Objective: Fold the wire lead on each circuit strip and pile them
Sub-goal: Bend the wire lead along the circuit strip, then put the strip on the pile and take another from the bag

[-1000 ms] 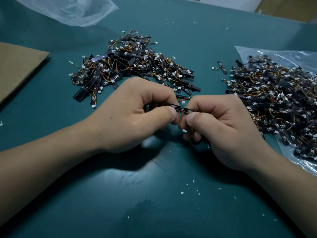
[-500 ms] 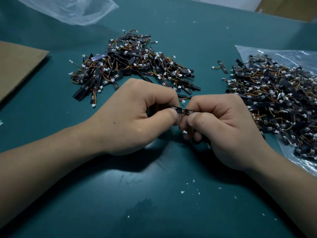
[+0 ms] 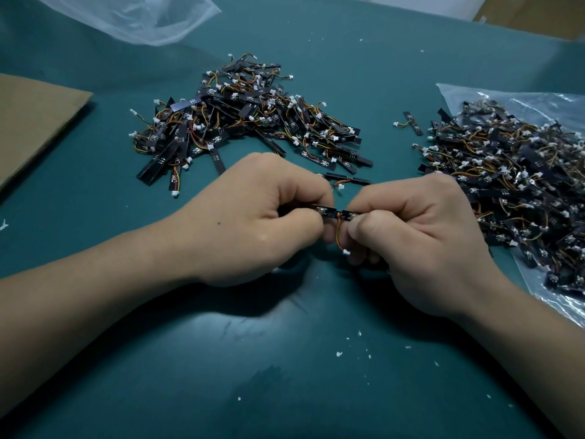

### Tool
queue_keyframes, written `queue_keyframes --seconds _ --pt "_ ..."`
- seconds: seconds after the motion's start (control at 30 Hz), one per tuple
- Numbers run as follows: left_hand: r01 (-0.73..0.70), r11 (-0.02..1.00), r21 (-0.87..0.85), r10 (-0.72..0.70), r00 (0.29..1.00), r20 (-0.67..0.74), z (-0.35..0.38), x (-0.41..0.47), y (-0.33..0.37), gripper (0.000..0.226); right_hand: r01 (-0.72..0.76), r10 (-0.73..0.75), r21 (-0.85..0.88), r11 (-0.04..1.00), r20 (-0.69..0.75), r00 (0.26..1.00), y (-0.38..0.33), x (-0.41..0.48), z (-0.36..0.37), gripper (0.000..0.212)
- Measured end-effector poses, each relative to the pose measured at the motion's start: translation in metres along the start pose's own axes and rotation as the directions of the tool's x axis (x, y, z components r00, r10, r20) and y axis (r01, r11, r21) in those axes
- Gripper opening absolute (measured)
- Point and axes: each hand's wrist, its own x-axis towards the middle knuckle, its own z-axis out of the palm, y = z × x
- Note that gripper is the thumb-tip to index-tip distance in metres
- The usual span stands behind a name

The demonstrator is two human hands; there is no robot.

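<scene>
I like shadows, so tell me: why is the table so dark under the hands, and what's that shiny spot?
Head view: the left hand and right hand, gripping a circuit strip, seem to block overhead light, so a dark shadow falls on the green table beneath them; the pale spot is glare off its smooth top; the plastic bag on the right glints too.

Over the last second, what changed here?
Very little. The left hand and right hand drifted slightly toward the person, still pinching the strip between them. Nothing was picked up or let go. Its wire still hangs down between the hands. The left pile and right pile stayed put.
</scene>
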Motion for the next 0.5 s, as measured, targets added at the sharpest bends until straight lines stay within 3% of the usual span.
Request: queue_keyframes --seconds 0.3,0.5 --pt "0.019 1.0 -0.021 -0.02 1.0 -0.006 -0.0003 -0.0006 0.0016 0.022 0.03 -0.023 -0.147 0.989 0.048 0.999 -0.0004 0.0011 0.001 0.021" --pt "-0.016 0.996 0.083 0.015 1.0 0.007 -0.0001 -0.001 0.0024 0.021 0.011 -0.001 -0.146 0.989 0.067 0.998 -0.0012 0.0018 0.0006 0.02"
